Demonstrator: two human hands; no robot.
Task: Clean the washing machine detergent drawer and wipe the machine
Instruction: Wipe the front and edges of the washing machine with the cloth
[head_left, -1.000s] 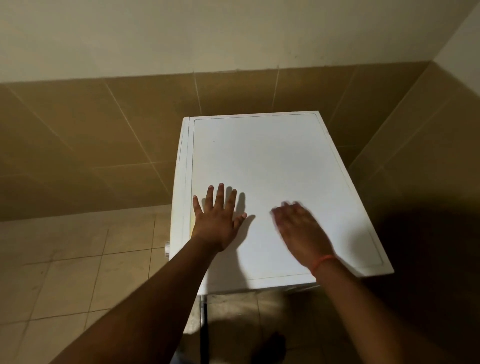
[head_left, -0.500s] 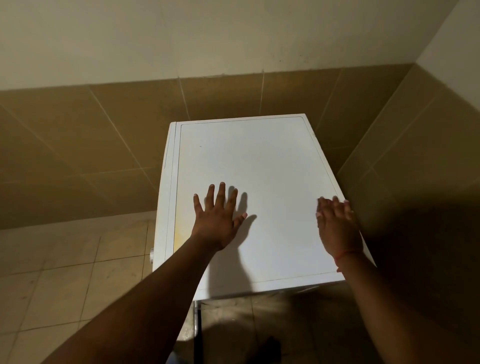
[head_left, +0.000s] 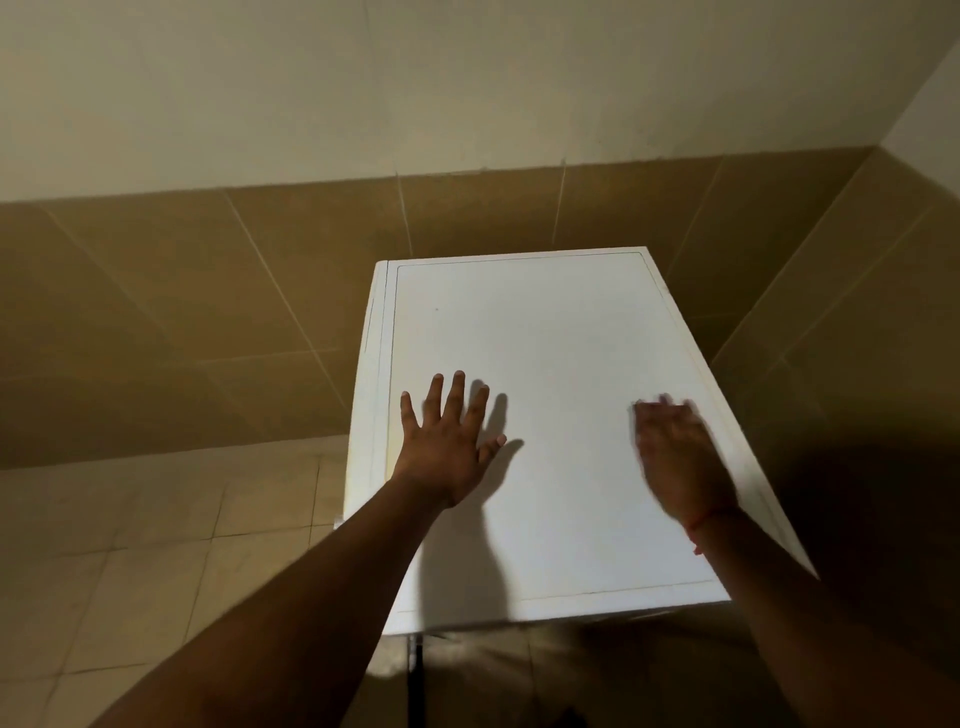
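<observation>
Left hand (head_left: 449, 447) flat, fingers spread, on white machine top (head_left: 545, 338). Right hand (head_left: 675, 452) blurred, apparently open, holding nothing.

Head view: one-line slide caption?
Left hand flat with fingers spread on the white washing machine top; motion-blurred right hand over its right side, red wrist band, no cloth visible.

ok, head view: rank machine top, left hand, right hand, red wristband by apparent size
1. machine top, by far the largest
2. left hand and right hand, about alike; the right is motion-blurred, so no ranking between them
3. red wristband, smallest
</observation>
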